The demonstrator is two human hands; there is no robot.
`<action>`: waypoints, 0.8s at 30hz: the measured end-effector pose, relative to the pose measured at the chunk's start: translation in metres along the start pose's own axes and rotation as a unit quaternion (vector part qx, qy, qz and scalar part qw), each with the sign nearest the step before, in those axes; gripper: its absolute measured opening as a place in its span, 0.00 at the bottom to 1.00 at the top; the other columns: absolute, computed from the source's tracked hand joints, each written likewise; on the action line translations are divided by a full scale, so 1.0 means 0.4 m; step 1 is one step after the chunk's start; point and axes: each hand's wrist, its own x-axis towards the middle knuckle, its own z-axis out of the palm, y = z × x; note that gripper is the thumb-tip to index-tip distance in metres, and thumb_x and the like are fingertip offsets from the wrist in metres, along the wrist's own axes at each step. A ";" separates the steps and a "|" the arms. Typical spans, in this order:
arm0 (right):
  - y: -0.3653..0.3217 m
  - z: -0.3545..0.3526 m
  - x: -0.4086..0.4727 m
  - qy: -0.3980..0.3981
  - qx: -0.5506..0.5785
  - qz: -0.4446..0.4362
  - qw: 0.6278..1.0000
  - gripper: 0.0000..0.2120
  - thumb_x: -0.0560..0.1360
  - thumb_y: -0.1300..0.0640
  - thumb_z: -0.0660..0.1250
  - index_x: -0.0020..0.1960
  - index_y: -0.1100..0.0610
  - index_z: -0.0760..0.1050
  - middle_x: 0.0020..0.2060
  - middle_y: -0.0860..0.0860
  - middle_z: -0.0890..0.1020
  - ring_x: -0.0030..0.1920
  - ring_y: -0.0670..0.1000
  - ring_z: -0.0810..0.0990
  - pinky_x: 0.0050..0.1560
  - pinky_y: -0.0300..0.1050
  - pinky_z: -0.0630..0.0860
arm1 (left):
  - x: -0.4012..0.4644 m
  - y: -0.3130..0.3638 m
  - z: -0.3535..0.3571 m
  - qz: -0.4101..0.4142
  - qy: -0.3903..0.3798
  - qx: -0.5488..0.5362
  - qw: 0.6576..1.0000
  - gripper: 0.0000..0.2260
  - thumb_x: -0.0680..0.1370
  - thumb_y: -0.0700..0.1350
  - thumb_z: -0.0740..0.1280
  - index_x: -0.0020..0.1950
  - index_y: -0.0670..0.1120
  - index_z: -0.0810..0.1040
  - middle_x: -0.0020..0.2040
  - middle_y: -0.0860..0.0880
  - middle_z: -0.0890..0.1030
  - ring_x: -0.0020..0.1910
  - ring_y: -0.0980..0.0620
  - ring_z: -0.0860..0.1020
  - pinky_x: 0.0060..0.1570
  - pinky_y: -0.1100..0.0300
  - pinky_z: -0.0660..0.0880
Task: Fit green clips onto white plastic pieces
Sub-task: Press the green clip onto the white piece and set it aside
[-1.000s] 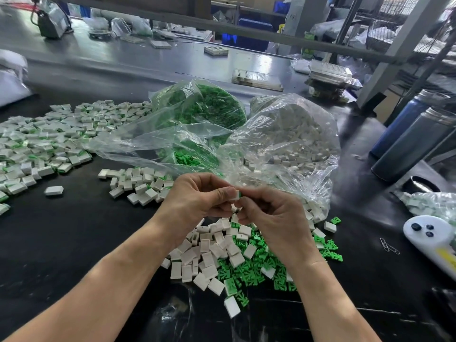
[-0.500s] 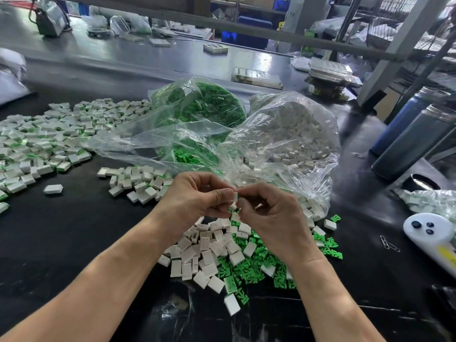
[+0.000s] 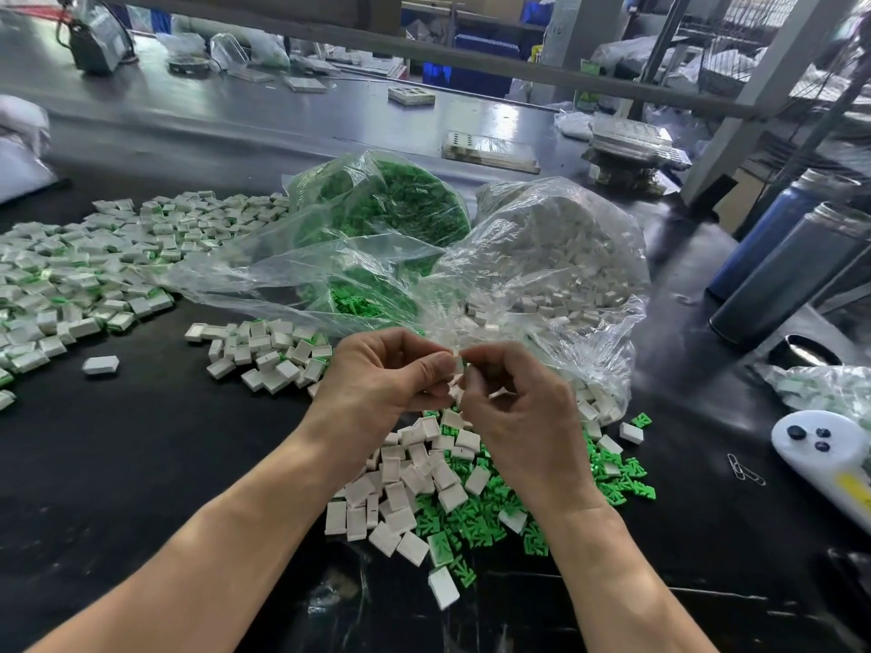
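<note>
Dark, glossy workbench [image 3: 118, 464] fills the frame, with metal shelving posts and two dark cylinders along the right edge. At centre, the left hand [image 3: 377, 379] and right hand [image 3: 523, 417] meet fingertip to fingertip, both pinching one small white plastic piece [image 3: 456, 361] between them; a sliver of green shows at its edge, though whether a clip is seated cannot be told. Just below the hands lies a mixed heap of loose white pieces [image 3: 405, 483] and green clips [image 3: 490, 506]. Behind the hands, two clear bags stand touching: the bag of green clips [image 3: 391, 205] at upper centre, the bag of white pieces [image 3: 556, 256] to its right. A spread of finished pieces [image 3: 80, 271] covers the left of the frame.
</note>
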 end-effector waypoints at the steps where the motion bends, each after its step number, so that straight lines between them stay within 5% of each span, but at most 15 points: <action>1: 0.000 -0.003 -0.001 -0.008 0.022 0.012 1.000 0.08 0.79 0.59 0.72 0.55 0.48 0.81 0.41 0.44 0.85 0.42 0.44 0.86 0.43 0.39 0.84 | 0.000 -0.001 -0.001 -0.002 0.005 -0.003 1.000 0.04 0.69 0.43 0.77 0.41 0.44 0.86 0.38 0.42 0.85 0.38 0.47 0.84 0.41 0.55 0.85; 5: -0.008 -0.015 -0.005 -0.034 0.161 0.071 0.984 0.09 0.81 0.63 0.70 0.56 0.50 0.83 0.42 0.49 0.87 0.39 0.52 0.87 0.42 0.43 0.84 | 0.002 -0.003 -0.006 0.003 0.009 0.008 1.000 0.06 0.71 0.40 0.77 0.45 0.40 0.85 0.40 0.39 0.85 0.38 0.46 0.84 0.44 0.52 0.86; 10: -0.022 -0.019 -0.002 -0.039 0.248 0.152 0.956 0.04 0.80 0.63 0.70 0.53 0.59 0.84 0.40 0.56 0.86 0.38 0.54 0.86 0.39 0.46 0.85 | -0.002 -0.006 -0.003 0.035 -0.003 0.062 0.997 0.02 0.74 0.38 0.76 0.46 0.42 0.85 0.40 0.44 0.86 0.38 0.47 0.85 0.38 0.62 0.82; 24: -0.039 -0.025 0.000 -0.020 0.246 0.213 0.945 0.05 0.81 0.62 0.71 0.49 0.62 0.83 0.38 0.57 0.87 0.36 0.56 0.86 0.37 0.45 0.84 | -0.001 -0.030 0.001 0.100 -0.012 0.173 0.980 0.04 0.76 0.43 0.77 0.47 0.52 0.85 0.41 0.51 0.86 0.41 0.51 0.85 0.38 0.64 0.80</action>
